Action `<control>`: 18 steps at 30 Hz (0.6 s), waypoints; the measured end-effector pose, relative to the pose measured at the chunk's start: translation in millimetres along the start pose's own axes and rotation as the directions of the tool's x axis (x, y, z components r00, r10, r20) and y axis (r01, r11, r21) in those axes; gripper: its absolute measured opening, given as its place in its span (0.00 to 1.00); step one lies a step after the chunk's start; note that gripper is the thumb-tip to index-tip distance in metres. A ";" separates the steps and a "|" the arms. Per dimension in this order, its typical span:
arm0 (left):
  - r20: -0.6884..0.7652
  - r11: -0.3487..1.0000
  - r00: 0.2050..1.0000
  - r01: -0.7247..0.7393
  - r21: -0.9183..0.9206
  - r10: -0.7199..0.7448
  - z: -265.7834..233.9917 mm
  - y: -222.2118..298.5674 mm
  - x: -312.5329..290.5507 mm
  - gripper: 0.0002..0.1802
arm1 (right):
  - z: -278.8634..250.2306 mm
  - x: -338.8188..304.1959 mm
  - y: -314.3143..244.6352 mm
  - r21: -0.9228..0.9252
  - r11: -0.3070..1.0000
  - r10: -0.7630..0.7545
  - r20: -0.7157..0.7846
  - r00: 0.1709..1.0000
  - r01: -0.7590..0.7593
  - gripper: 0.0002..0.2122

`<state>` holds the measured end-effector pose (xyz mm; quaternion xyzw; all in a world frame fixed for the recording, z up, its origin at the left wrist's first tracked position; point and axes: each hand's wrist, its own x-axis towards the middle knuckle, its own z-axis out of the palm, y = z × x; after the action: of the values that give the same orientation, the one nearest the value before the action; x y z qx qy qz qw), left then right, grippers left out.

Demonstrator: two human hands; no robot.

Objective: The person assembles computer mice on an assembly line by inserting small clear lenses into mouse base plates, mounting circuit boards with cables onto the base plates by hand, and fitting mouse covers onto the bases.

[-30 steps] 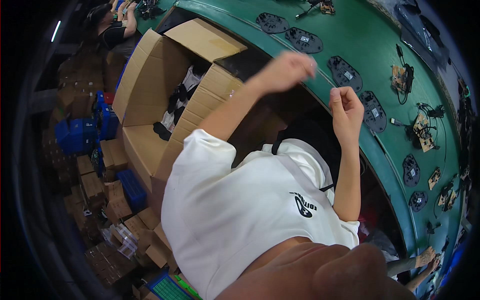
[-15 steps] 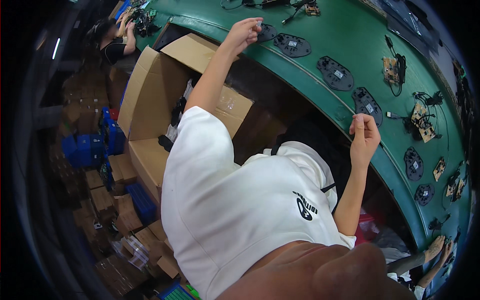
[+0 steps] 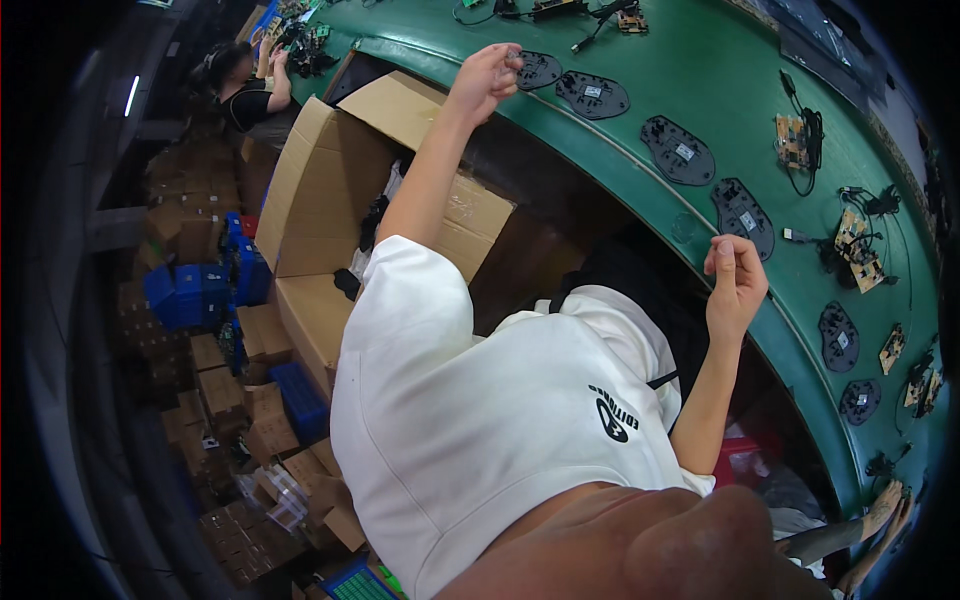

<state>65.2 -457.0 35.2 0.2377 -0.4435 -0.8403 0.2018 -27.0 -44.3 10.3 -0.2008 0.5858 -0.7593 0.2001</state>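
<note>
My left hand [image 3: 486, 84] is raised at the table's edge, its thumb and fingers drawn together beside the nearest black plastic shell [image 3: 541, 70]. Whatever those fingertips hold is too small to make out. My right hand [image 3: 737, 285] is over the front edge, fingers curled and thumb pressed to them, just below another black shell [image 3: 743, 215] with a white label. I cannot see what, if anything, is in that pinch. Between the hands lie two more labelled shells, one at the left [image 3: 592, 94] and one nearer the right [image 3: 678, 150].
The green table [image 3: 690, 60] curves along the front. On it lie circuit boards with cables [image 3: 795, 140] and further shells [image 3: 840, 337]. An open cardboard box [image 3: 310, 220] stands at my left, with blue bins [image 3: 188, 295] beyond. Other people [image 3: 255, 100] work at both ends.
The view has shifted slightly. A small pale piece visible at my left fingertips before no longer shows clearly. My right hand stays by the edge, still curled.
</note>
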 end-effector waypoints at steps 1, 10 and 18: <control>-0.092 0.949 0.994 -0.023 0.315 0.055 -0.5 -0.9 3.3 0.13 | 0.0 -0.2 -0.2 0.003 1.000 0.000 -0.002 1.000 0.000 0.09; -0.138 0.436 0.889 -0.075 0.897 0.436 -17.5 -15.2 29.3 0.17 | 4.0 -3.3 4.3 0.036 0.999 0.005 0.015 1.000 -0.006 0.08; 0.150 -0.145 0.786 -0.077 0.986 0.600 -11.5 -28.7 29.7 0.18 | 5.4 -3.2 6.8 0.036 0.999 -0.001 0.040 0.999 -0.001 0.07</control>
<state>44.3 -465.7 -1.2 0.3275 -0.8989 -0.1151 0.2675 -20.9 -48.6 4.8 -0.2124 0.5681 -0.7654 0.2154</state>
